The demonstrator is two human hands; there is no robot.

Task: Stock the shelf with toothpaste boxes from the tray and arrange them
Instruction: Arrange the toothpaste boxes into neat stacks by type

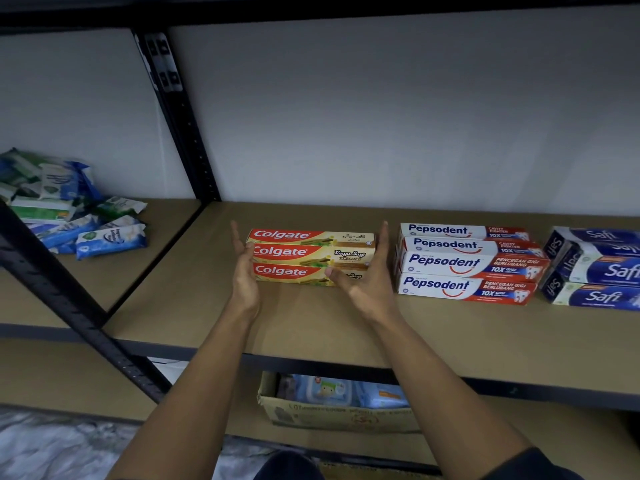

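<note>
My left hand (244,268) and my right hand (370,271) are both flat with straight fingers, not gripping. They stand at the two ends of three Colgate boxes (311,252) lying together on the brown shelf (311,323). Pepsodent boxes (467,265) sit near them on the right.

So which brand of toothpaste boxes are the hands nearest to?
The red-and-gold Colgate boxes: left hand and right hand flank their ends; the Pepsodent boxes and Safi boxes lie apart, further right.
</note>
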